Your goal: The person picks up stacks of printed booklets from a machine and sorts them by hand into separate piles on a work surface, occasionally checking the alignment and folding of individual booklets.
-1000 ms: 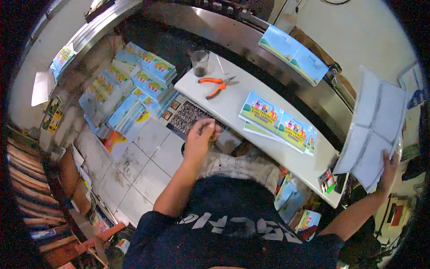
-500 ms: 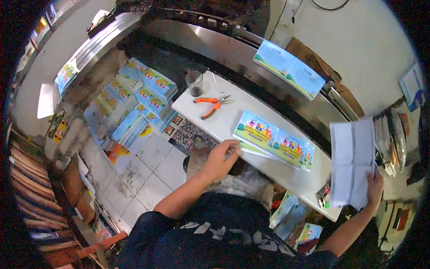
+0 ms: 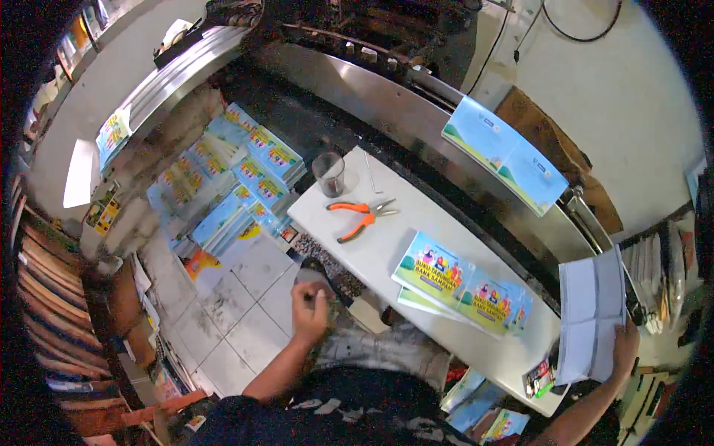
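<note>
At the right end of the white bench (image 3: 439, 215), my right hand (image 3: 625, 348) grips white ruled sheets (image 3: 591, 312) by their lower right edge. My left hand (image 3: 310, 314) hovers over my lap, left of the bench. Its fingers are curled in, and nothing shows in them. Between the hands, a few overlapping blue and yellow printed cover sheets (image 3: 461, 286) lie on the bench. Further left on it are orange-handled pliers (image 3: 361, 218) with spread handles, a clear cup (image 3: 329, 175) with something dark inside, and a thin metal rod (image 3: 370, 171).
Stacks of printed covers (image 3: 260, 178) stand on the tiled floor (image 3: 245, 312) at the left. Behind the bench runs a long metal machine edge (image 3: 357, 85), with a blue printed sheet (image 3: 506, 152) resting on it. A small box (image 3: 537, 377) sits at the bench's near right end.
My left hand has left the near edge of the cover sheets and moved left over my lap. My right hand still holds the white sheets. The whole view has shifted slightly.
</note>
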`<action>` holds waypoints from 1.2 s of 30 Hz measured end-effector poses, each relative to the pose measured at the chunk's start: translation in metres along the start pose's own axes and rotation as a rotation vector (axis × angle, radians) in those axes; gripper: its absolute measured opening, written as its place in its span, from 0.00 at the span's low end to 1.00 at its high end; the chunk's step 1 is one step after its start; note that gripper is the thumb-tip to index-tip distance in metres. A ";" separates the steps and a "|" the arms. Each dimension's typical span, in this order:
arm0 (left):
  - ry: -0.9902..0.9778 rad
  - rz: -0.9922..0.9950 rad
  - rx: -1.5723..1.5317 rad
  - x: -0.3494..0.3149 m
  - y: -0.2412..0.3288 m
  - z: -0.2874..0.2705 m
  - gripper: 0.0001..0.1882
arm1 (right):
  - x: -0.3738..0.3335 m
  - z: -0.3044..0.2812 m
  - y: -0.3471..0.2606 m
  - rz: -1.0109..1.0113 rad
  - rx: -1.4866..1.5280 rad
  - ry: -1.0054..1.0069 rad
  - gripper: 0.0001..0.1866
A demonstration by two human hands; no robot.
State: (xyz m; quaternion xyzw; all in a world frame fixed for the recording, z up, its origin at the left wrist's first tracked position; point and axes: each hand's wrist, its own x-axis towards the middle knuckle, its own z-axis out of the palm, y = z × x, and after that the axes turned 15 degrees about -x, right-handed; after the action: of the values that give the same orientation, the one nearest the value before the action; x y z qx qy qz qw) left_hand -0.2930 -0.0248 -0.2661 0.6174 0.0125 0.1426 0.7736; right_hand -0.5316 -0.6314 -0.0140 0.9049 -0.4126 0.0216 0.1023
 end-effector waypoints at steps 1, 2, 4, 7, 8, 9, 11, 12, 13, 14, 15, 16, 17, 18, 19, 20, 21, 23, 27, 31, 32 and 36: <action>0.003 -0.002 -0.002 0.009 -0.015 -0.016 0.15 | 0.005 0.007 0.006 -0.042 0.066 0.021 0.20; -0.077 0.017 0.346 0.017 -0.036 -0.035 0.18 | 0.009 0.006 0.004 -0.043 -0.084 0.039 0.21; -0.196 -0.160 0.965 0.025 -0.056 -0.050 0.29 | 0.018 0.009 0.002 -0.046 -0.051 0.011 0.22; -0.283 -0.193 1.254 0.028 -0.083 -0.060 0.37 | 0.023 0.002 -0.011 -0.018 -0.316 -0.011 0.27; -0.279 -0.204 1.251 0.034 -0.084 -0.058 0.37 | 0.033 0.013 0.019 -0.033 -0.110 0.029 0.27; -0.318 -0.289 1.188 0.044 -0.081 -0.052 0.38 | 0.046 0.022 0.046 -0.045 0.099 0.069 0.27; -0.330 -0.386 1.134 0.049 -0.082 -0.056 0.39 | 0.067 0.005 0.062 -0.096 -0.071 -0.119 0.29; -0.329 -0.375 1.137 0.050 -0.087 -0.062 0.39 | 0.069 -0.006 0.052 -0.125 -0.115 -0.121 0.28; -0.336 -0.362 1.136 0.051 -0.091 -0.065 0.39 | 0.067 -0.010 0.046 -0.146 -0.163 -0.123 0.28; -0.338 -0.297 1.123 0.052 -0.090 -0.063 0.37 | 0.062 -0.002 0.081 -0.284 -0.520 0.150 0.25; -0.329 -0.295 1.124 0.054 -0.087 -0.061 0.37 | 0.061 -0.010 0.070 -0.232 -0.417 0.053 0.25; -0.324 -0.292 1.125 0.053 -0.084 -0.061 0.35 | 0.058 -0.023 0.043 -0.173 -0.355 -0.037 0.26; -0.320 -0.290 1.122 0.053 -0.083 -0.063 0.34 | 0.053 -0.037 0.021 -0.135 -0.342 -0.095 0.28; -0.313 -0.295 1.113 0.054 -0.084 -0.064 0.34 | 0.047 -0.051 0.003 -0.114 -0.353 -0.132 0.29; -0.300 -0.300 1.103 0.056 -0.084 -0.065 0.33 | 0.052 -0.052 -0.013 -0.110 -0.354 -0.173 0.30; -0.288 -0.305 1.092 0.056 -0.084 -0.066 0.33 | 0.054 -0.053 -0.029 -0.107 -0.355 -0.214 0.31; -0.276 -0.310 1.087 0.055 -0.084 -0.068 0.33 | 0.052 -0.064 -0.047 -0.110 -0.371 -0.238 0.32; -0.274 -0.261 1.156 0.053 -0.085 -0.069 0.33 | 0.041 -0.080 -0.078 -0.103 -0.389 -0.270 0.34; -0.252 -0.281 1.104 0.053 -0.085 -0.070 0.32 | 0.027 -0.093 -0.105 -0.088 -0.346 -0.266 0.34; -0.265 -0.277 1.123 0.055 -0.081 -0.065 0.31 | 0.028 -0.095 -0.100 -0.079 -0.355 -0.279 0.34; -0.276 -0.312 1.119 0.056 -0.080 -0.064 0.31 | 0.029 -0.095 -0.097 -0.087 -0.396 -0.291 0.34; -0.267 -0.325 1.119 0.055 -0.090 -0.067 0.32 | 0.010 -0.124 -0.151 -0.127 -0.467 -0.233 0.29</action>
State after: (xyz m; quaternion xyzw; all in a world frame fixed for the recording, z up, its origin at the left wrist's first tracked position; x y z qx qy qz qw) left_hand -0.2354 0.0346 -0.3598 0.9339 0.0828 -0.0847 0.3375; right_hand -0.4060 -0.5169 0.0831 0.8772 -0.3578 -0.1849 0.2612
